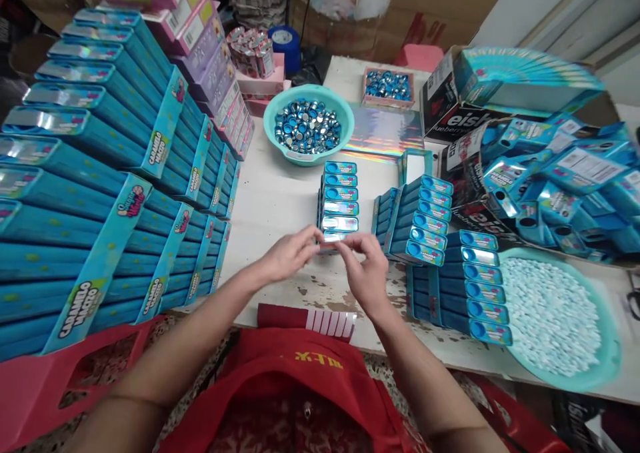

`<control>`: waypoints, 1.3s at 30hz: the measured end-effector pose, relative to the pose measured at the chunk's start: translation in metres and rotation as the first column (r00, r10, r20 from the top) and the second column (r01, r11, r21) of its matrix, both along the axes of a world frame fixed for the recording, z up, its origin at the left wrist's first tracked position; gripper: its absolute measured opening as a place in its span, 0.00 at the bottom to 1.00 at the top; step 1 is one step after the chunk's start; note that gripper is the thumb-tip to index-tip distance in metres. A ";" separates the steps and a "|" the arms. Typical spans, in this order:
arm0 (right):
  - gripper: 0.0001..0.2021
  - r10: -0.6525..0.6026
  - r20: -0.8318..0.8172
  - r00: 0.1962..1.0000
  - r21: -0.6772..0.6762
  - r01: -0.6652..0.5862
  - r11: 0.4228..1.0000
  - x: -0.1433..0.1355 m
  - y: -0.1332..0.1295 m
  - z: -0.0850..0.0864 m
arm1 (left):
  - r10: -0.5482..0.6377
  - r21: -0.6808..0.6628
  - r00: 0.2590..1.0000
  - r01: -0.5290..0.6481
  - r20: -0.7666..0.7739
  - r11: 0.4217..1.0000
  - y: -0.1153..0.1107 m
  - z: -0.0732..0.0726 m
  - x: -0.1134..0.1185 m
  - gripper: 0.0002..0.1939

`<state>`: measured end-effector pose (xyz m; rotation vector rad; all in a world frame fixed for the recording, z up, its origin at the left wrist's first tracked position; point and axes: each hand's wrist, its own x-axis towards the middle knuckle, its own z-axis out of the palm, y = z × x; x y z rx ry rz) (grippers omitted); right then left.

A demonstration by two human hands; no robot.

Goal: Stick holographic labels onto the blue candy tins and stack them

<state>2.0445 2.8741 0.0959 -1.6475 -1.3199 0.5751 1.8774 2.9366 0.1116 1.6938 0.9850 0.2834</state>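
A row of slim blue boxes (341, 194) with printed end flaps stands in the middle of the table. At its near end, a thin, pale, shiny strip (330, 241) lies across the closest box, stretched between my fingertips. My left hand (293, 253) pinches its left end, thumb and forefinger together. My right hand (367, 266) pinches the right end the same way. Whether the strip is a sticker or part of the box, I cannot tell. Below my hands, a dark red sheet (283, 316) with several white slots lies at the table's front edge.
Banded blue boxes (120, 240) are stacked high at left. More box rows (430, 220) stand at right. A turquoise basin (270, 123) holds small tins; another (613, 353) holds pale candies. A carton (465, 173) overflows with blue packs. A pink tray (387, 100) stands behind.
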 end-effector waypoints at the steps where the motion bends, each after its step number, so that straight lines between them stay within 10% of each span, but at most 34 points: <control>1: 0.07 -0.030 0.009 1.000 0.022 0.030 0.999 0.003 0.014 0.001 | -0.004 0.040 1.000 0.004 0.007 0.999 0.016 0.004 0.003 0.09; 7: 0.06 -0.131 0.106 0.986 -0.043 0.137 0.990 0.021 0.091 -0.005 | -0.015 0.118 0.998 0.008 0.055 0.993 0.093 0.001 0.023 0.05; 13: 0.03 -0.148 0.167 0.975 -0.086 0.164 0.983 0.026 0.127 -0.022 | 0.013 -0.023 0.989 -0.010 0.144 1.000 0.125 -0.025 0.035 0.08; 19: 0.10 -0.192 0.090 0.977 -0.090 0.200 0.976 0.028 0.127 -0.032 | 0.160 -0.112 0.986 -0.153 0.054 0.982 0.115 -0.049 0.039 0.09; 23: 0.21 -0.216 -0.049 0.975 -0.129 0.209 0.969 0.031 0.129 -0.038 | 0.367 0.191 0.924 -0.343 -0.109 0.920 0.090 -0.064 0.044 0.19; 28: 0.21 -0.278 -0.087 0.957 -0.222 0.254 0.942 0.039 0.136 -0.038 | 0.219 0.359 0.957 -0.140 -0.189 0.923 0.062 -0.068 0.041 0.30; 31: 0.16 -0.320 -0.139 0.937 -0.126 0.304 0.944 0.038 0.107 -0.027 | 0.215 0.317 0.922 -0.109 -0.323 0.942 0.039 -0.066 0.014 0.24; 34: 0.14 -0.274 -0.003 0.962 0.145 0.272 0.951 0.020 0.040 -0.024 | -0.045 0.095 0.952 0.077 -0.302 0.992 -0.008 -0.075 -0.023 0.22; 39: 0.08 0.333 0.148 0.931 -0.079 -0.324 0.943 -0.025 -0.066 -0.074 | -0.227 -0.151 0.833 0.174 -0.505 0.973 -0.079 -0.106 -0.047 0.11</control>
